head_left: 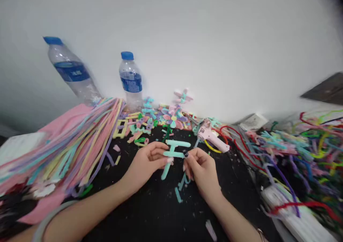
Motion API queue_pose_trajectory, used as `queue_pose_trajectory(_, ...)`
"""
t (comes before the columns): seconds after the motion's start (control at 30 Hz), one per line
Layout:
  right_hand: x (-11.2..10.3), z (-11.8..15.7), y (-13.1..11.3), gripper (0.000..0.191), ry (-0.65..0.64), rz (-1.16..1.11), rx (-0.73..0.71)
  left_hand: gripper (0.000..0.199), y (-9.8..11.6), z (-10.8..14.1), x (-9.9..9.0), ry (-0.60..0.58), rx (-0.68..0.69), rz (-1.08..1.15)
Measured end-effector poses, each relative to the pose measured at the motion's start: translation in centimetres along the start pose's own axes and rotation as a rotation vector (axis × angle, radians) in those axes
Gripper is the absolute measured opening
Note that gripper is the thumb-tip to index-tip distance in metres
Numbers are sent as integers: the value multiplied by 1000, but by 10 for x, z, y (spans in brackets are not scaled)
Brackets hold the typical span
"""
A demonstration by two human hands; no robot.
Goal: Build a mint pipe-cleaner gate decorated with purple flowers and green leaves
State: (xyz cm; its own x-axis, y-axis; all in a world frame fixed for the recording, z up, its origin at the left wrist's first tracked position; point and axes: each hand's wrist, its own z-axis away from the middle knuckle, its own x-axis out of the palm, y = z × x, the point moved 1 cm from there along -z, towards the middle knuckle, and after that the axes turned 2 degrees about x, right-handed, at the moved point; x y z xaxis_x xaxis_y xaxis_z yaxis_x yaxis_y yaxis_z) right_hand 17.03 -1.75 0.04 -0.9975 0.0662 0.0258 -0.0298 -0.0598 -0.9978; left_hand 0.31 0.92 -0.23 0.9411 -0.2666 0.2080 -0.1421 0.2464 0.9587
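Observation:
A mint-green pipe-cleaner shape (pixel 174 148), two crossbars on an upright stem, is held above the black table. My left hand (pixel 150 159) pinches its left side between thumb and fingers, near the lower bar. At that bar's right end, my right hand (pixel 199 165) has thumb and fingertips pressed together on the shape. Just below the right fingers lie short mint pieces (pixel 178 195). A pink glue gun (pixel 214 138) rests beyond my right hand.
Two plastic bottles (pixel 131 81) stand at the back left. Long pastel pipe cleaners (pixel 93 138) spread over the left side. Small finished shapes (pixel 142 127) line the wall. Tangled coloured pipe cleaners (pixel 308 159) and a white box (pixel 297 213) lie at right.

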Motion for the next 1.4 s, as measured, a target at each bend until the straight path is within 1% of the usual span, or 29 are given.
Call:
queue_pose_trajectory(0.1,1,-3,-2,15,-27,11,34,28,-1,0,-2,22,-5,3)
queue_pose_trajectory(0.2,1,-4,-4,12,-46,36,63,28,-2,0,-3,14,-10,21)
queue_pose_trajectory(0.37,2,-3,-8,18,-60,61,72,28,-3,1,-2,-34,-22,27)
queue_pose_trajectory(0.53,1,-3,-9,23,-75,87,57,29,-5,2,-2,-36,-47,35)
queue_pose_trajectory(0.83,-1,1,-8,25,-75,172,7,31,-6,2,-2,-60,-51,63)
queue_pose_trajectory(1.1,1,-1,-7,21,-160,137,63,28,-3,2,0,-78,-59,51)
queue_pose_trajectory(1.4,0,-2,-5,23,-220,106,70,29,-5,2,0,-98,-67,50)
